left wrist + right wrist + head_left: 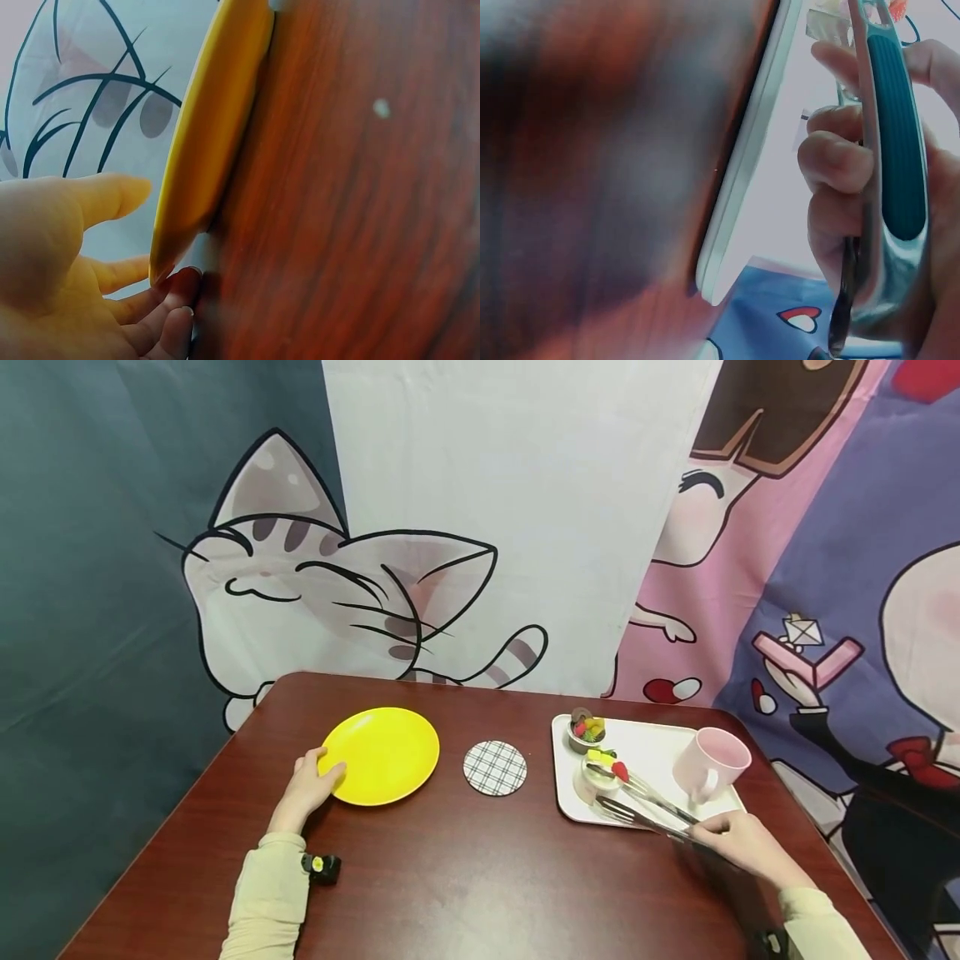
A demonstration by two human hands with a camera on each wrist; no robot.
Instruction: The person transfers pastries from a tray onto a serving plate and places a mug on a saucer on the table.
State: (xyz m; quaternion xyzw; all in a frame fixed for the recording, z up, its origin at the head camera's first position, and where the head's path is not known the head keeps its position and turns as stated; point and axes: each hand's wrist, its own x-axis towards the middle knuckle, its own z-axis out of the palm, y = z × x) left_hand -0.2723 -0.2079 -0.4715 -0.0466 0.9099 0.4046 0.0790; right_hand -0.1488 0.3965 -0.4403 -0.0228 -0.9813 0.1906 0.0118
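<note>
My left hand (308, 787) is at the left rim of a yellow plate (390, 756). In the left wrist view its fingertips (180, 315) lie at the underside of the rim, while the thumb stands apart on the upper side. My right hand (738, 842) grips metal tongs (643, 818) with a teal handle grip (896, 135). One tongs arm ends in fork tines; both arms reach over a white tray (645, 739). Between the arm ends is a small white cup (600, 779) topped with yellow pieces and a red strawberry (620, 771).
A darker cup of mixed fruit (585, 735) stands at the tray's back left corner. A pink mug (712, 764) stands on the tray's right side. Between plate and tray lies a round checked coaster (495, 768). The brown table (480, 885) ends at a printed curtain (510, 468).
</note>
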